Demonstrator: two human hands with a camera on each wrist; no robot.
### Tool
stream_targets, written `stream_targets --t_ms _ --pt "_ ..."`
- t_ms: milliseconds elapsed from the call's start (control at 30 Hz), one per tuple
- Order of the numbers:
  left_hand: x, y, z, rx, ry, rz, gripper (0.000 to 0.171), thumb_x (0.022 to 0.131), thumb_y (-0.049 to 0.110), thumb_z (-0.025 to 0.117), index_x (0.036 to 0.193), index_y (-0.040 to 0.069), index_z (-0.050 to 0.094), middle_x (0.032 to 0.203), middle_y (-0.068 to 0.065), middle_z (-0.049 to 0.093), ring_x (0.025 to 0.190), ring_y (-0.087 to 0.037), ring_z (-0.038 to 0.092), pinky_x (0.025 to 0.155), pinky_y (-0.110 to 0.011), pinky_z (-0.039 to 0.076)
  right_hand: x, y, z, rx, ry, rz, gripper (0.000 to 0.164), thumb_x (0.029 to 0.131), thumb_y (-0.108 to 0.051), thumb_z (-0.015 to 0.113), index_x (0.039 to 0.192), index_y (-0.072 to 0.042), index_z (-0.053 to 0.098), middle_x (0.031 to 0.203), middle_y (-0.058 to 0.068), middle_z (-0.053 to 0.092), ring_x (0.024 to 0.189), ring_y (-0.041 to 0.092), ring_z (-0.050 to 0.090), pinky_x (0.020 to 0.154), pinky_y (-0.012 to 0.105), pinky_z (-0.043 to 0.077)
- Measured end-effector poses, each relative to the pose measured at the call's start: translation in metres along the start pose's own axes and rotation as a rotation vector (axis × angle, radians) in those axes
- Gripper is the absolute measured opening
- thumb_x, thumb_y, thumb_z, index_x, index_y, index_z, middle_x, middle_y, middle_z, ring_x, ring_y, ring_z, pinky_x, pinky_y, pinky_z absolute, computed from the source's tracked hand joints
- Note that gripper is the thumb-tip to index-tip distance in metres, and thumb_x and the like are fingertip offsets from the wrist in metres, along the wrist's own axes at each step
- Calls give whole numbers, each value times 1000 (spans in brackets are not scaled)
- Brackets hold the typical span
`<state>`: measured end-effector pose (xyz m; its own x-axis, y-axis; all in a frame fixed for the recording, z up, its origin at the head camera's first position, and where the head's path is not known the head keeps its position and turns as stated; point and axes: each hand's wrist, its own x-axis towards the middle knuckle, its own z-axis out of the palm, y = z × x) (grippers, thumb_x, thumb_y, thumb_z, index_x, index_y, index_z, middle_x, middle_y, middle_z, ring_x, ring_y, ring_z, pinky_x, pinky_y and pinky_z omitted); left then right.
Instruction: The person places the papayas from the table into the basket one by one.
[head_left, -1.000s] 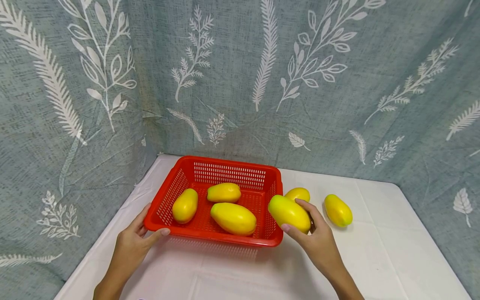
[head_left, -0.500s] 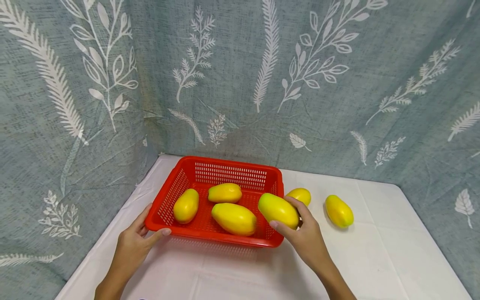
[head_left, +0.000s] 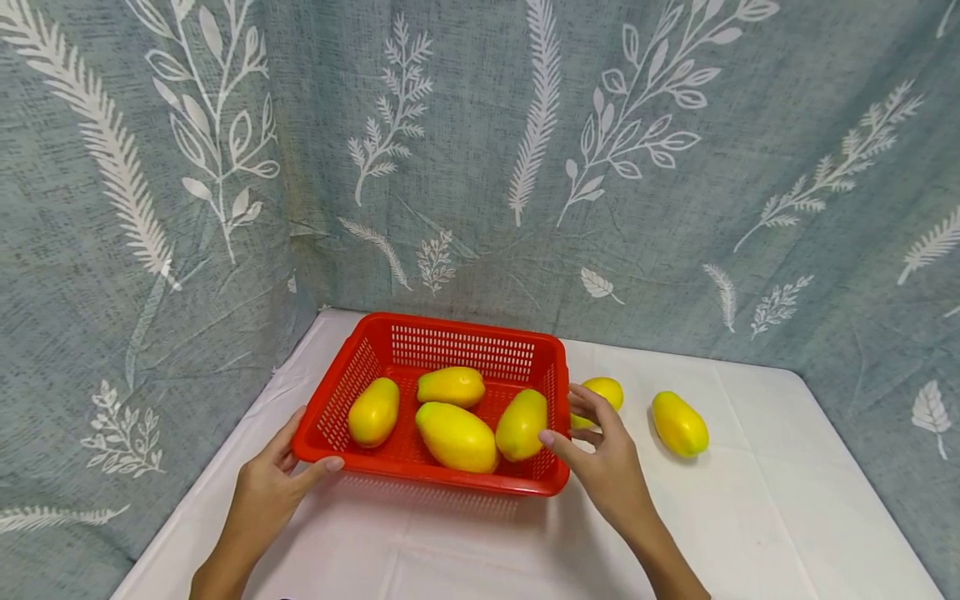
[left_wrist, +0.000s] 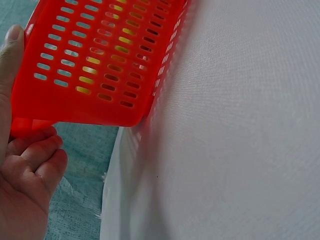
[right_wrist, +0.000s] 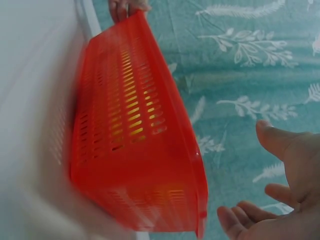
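A red perforated plastic basket [head_left: 450,477] stands on the white cloth with several yellow, green-tipped papayas in it. My left hand [head_left: 262,492] grips its front left corner, thumb over the rim and fingers round the outside, as the left wrist view also shows. My right hand [head_left: 603,462] is at the right rim, fingers spread and holding nothing; in the right wrist view it is apart from the basket. Just inside that rim lies one papaya [head_left: 522,425], beside the large middle papaya [head_left: 457,439]. The left papaya [head_left: 373,412] and back papaya [head_left: 451,387] lie nearby.
Outside the basket, one papaya [head_left: 680,424] lies on the white tablecloth [head_left: 787,500] at right. Another papaya [head_left: 606,390] is partly hidden behind my right fingers, with more yellow showing between them. A patterned grey-green curtain [head_left: 480,167] hangs behind and at both sides.
My right hand has carried a papaya left over the rim and let it go inside the basket. The middle papaya has shifted slightly left. My left hand keeps its grip.
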<state>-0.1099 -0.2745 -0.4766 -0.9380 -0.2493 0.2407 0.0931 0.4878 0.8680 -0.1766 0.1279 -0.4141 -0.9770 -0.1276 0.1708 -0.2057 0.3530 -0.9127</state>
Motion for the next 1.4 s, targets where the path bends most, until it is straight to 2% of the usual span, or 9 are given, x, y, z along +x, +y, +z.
stream_targets --t_ms 167,367,433,567,667,733,900,1133,1400 --pt "0 1 0 21 3 1 93 88 14 88 164 1 36 157 -32 48 131 -27 58 85 -4 51 -1 2 -3 3 4 -6 77 90 -29 87 155 -13 50 151 10 58 131 29 59 103 36 58" --pt "0 2 1 28 -5 -13 93 89 16 88 164 0 35 158 -32 46 132 -41 55 85 -3 49 -3 5 -10 6 28 -29 71 89 -25 88 151 -12 54 146 12 60 130 28 58 101 30 58" --pt "0 2 1 29 -3 -16 93 89 16 88 164 0 35 159 -31 46 133 -33 56 86 -2 49 -3 6 -12 3 36 -37 70 90 -24 88 149 -11 55 145 11 60 130 26 58 100 28 58" --pt "0 2 1 13 5 -8 92 89 14 88 163 0 36 158 -32 47 125 6 54 85 -2 49 -3 9 -18 -6 49 -43 69 90 -23 88 149 -10 55 146 11 60 132 28 58 99 24 56" --pt "-1 2 0 -1 7 1 92 88 13 88 163 -1 37 157 -33 47 114 21 48 84 -2 50 -3 12 -23 -16 59 -39 71 89 -22 89 150 -9 54 147 11 60 134 32 57 98 21 56" --pt "-1 3 0 -2 6 1 92 88 13 88 163 -2 37 156 -34 47 116 19 49 84 -2 50 -3 14 -26 -24 64 -31 71 89 -23 89 150 -9 54 147 11 59 135 33 57 98 19 55" --pt "-1 3 0 3 5 0 92 89 12 88 163 -2 36 155 -35 48 124 0 57 83 -3 51 -5 18 -34 -34 74 -13 72 90 -24 87 151 -9 52 148 14 58 136 33 56 98 20 55" --pt "-1 3 1 -28 0 4 91 89 10 87 163 -3 35 155 -36 48 113 21 49 83 -4 51 -7 23 -46 -69 90 52 74 91 -30 87 154 -12 50 148 14 58 134 27 57 97 17 54" --pt "-1 4 1 -26 -5 -6 92 89 11 87 163 -1 35 156 -35 47 113 21 48 83 -4 51 -11 29 -64 -99 112 91 76 93 -33 85 156 -13 47 149 13 57 136 29 56 95 9 51"
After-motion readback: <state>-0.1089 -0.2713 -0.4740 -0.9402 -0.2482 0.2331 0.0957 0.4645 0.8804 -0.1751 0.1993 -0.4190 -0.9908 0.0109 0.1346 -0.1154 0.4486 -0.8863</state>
